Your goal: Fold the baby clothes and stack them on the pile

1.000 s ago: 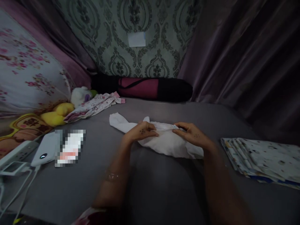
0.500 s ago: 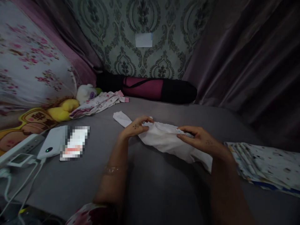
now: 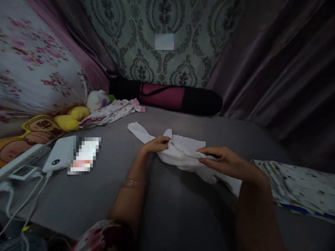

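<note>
A small white garment [image 3: 180, 158] with long sleeves lies partly raised over the grey bed sheet [image 3: 167, 209]. My left hand [image 3: 158, 143] is closed on its upper left part, thumb and fingers pinching the cloth. My right hand [image 3: 222, 158] pinches the garment's edge, where a pale blue printed strip shows, between thumb and fingers. One sleeve stretches out to the left past my left hand. Another end of the cloth hangs down below my right hand.
At right lies a folded patterned cloth [image 3: 306, 184]. To the left are a white power bank [image 3: 60, 155], a blurred-out phone [image 3: 85, 155], a power strip [image 3: 23, 162] with cables, plush toys [image 3: 98, 100] and a printed garment [image 3: 112, 113]. A long black and maroon bag [image 3: 163, 97] lies along the wall.
The front edge of the garment has been lifted toward me, so more of the white layer behind it shows. Both hands keep their hold, and the view has shifted slightly.
</note>
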A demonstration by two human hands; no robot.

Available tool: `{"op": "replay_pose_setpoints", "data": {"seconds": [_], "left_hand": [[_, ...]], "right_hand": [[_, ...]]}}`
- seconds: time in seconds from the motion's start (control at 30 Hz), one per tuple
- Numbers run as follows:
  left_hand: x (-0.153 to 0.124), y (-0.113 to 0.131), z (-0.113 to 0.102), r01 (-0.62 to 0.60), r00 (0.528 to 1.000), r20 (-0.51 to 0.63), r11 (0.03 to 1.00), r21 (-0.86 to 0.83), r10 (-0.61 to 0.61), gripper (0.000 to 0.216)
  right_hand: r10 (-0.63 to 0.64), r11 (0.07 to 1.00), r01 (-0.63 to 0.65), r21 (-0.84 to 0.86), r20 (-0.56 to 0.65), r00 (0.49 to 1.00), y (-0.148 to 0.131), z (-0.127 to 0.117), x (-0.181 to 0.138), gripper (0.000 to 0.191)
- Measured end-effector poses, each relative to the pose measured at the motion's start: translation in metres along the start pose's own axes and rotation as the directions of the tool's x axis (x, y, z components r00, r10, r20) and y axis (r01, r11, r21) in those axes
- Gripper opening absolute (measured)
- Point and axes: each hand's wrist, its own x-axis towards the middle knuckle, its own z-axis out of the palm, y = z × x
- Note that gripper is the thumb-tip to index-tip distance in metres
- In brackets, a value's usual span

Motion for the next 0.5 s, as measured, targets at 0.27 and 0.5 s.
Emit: {"op": "replay_pose_setpoints", "data": {"seconds": [0.27,0.5], "left_hand": [[-0.018,0.012,-0.014,0.041,0.985,-0.164,0.992,-0.119,-0.061,0.029],[-0.033,0.026,-0.026,-0.04,0.968,-0.25,0.993,-0.109,0.012,0.038]], "right_hand": [[-0.006,0.996,0.007,0.086,-0.009,1.0,0.018,-0.007,0.005,0.043],[0.089,0.98,-0.078,0.18,-0.054,0.995,0.043,-0.008,0.01,0.048]]}}
